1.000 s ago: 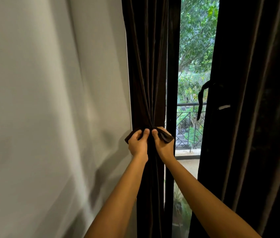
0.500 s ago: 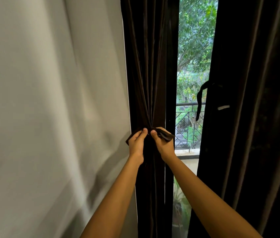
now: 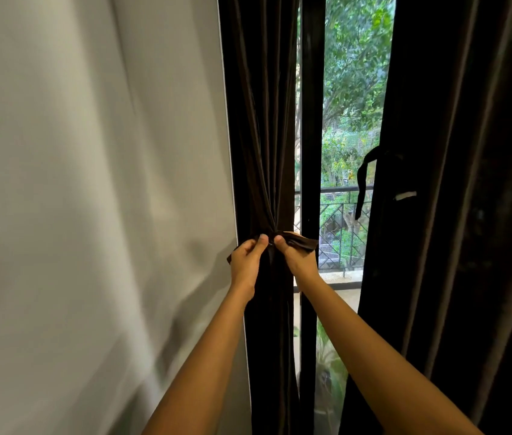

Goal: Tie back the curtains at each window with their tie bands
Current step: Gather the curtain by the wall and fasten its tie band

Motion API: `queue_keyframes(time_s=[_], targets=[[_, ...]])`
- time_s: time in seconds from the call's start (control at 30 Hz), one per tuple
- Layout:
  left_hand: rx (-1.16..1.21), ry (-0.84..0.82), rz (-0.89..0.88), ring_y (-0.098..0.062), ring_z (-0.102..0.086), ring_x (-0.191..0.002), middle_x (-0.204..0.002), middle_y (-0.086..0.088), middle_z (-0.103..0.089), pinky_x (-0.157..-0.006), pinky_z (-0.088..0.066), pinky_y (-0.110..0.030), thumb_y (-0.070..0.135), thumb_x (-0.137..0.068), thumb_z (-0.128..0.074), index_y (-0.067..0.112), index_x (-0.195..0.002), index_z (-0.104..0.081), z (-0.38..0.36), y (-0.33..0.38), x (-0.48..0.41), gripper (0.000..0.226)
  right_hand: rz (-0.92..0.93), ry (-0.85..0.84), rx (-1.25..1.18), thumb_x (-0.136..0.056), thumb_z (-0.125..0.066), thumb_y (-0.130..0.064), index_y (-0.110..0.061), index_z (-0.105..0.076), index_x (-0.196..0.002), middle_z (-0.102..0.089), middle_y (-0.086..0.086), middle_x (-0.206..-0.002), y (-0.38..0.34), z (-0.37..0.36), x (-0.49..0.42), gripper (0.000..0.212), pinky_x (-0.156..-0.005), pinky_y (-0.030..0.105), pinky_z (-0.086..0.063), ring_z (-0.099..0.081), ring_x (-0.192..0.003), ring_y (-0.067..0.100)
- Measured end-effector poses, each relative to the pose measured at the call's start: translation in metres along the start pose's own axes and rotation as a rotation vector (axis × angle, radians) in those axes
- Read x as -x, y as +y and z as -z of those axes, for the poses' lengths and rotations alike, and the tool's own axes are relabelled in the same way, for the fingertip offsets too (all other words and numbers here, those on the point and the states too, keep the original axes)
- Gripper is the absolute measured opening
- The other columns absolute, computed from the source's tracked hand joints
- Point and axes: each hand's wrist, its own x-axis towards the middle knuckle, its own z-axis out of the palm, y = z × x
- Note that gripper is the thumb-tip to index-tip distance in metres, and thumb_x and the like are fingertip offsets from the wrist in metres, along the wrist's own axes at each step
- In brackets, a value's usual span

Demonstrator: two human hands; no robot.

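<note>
The left curtain (image 3: 261, 127) hangs gathered into a narrow bundle against the window frame (image 3: 309, 120), with the grey wall (image 3: 91, 183) on its other side. A dark band (image 3: 299, 241) wraps the curtain at its pinched waist.

Left hand (image 3: 246, 265): positioned on the wall side of the curtain. Fingers (image 3: 259, 243) are curled closed, pinching one end of the band; a short tip of that end shows below the hand near the wall.

Right hand (image 3: 297, 260): positioned on the frame side of the curtain. Its fingers are closed on the other end of the band, which sticks out flat toward the frame. The two thumbs meet, nearly touching, at the front of the curtain.

On the far side of the frame, the right curtain (image 3: 455, 215) hangs loose. Its own tie (image 3: 363, 183) dangles free along the curtain edge, beside a small white tab (image 3: 405, 195). Between frame and right curtain, a balcony railing (image 3: 339, 233) and trees (image 3: 355, 73) are visible through the glass.
</note>
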Motion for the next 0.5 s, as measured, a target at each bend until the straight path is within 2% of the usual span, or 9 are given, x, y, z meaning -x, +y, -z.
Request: queue_keyframes(time_s=[0.1,0.17,0.3,0.43,0.5], targets=[[0.106,0.018,0.093,-0.023,-0.070,-0.092,-0.092,-0.006,-0.074,-0.092,-0.053,-0.044,0.040,-0.081,-0.070,0.021,-0.083,-0.074,-0.0021,0.0003,-0.0024,0.019,-0.058,0.001,-0.060,-0.086,-0.068,-0.015,-0.009,-0.067,-0.095,-0.066,-0.003,-0.081,-0.0006,-0.0007,-0.0007,0.011,-0.064,0.009,-0.049,-0.063,-0.076,0.001],[0.149,0.027,0.112,-0.026,-0.070,-0.093,-0.094,-0.008,-0.074,-0.091,-0.053,-0.045,0.037,-0.081,-0.070,0.020,-0.086,-0.074,-0.0038,0.0010,-0.0025,0.018,-0.056,-0.008,-0.072,-0.087,-0.067,-0.014,-0.008,-0.066,-0.096,-0.067,-0.002,-0.082,-0.0016,-0.0011,0.0001,0.011,-0.067,0.014,-0.050,-0.065,-0.074,0.001],[0.192,-0.003,0.143,-0.025,-0.067,-0.099,-0.101,-0.008,-0.072,-0.093,-0.052,-0.043,0.034,-0.085,-0.068,0.020,-0.093,-0.071,-0.0060,0.0018,-0.0026,0.017,0.027,-0.045,-0.007,-0.090,-0.063,-0.014,-0.014,-0.064,-0.091,-0.066,-0.002,-0.082,0.0005,0.0005,0.0003,0.001,-0.070,0.012,-0.049,-0.064,-0.073,-0.005],[0.090,0.005,0.115,-0.025,-0.067,-0.096,-0.097,-0.008,-0.072,-0.092,-0.052,-0.044,0.042,-0.081,-0.069,0.015,-0.087,-0.069,-0.0036,0.0021,-0.0059,0.027,0.124,-0.007,0.129,-0.090,-0.062,-0.014,-0.003,-0.064,-0.098,-0.064,-0.001,-0.082,0.0014,0.0019,-0.0020,0.013,-0.067,0.009,-0.045,-0.060,-0.070,-0.013],[0.054,0.050,0.092,-0.025,-0.066,-0.092,-0.094,-0.009,-0.071,-0.084,-0.053,-0.038,0.040,-0.084,-0.067,0.010,-0.087,-0.064,-0.0043,0.0031,-0.0044,0.030,0.166,0.008,0.198,-0.090,-0.063,-0.013,-0.002,-0.061,-0.107,-0.064,-0.002,-0.086,0.0011,0.0000,-0.0031,0.021,-0.067,0.005,-0.044,-0.060,-0.076,-0.010]])
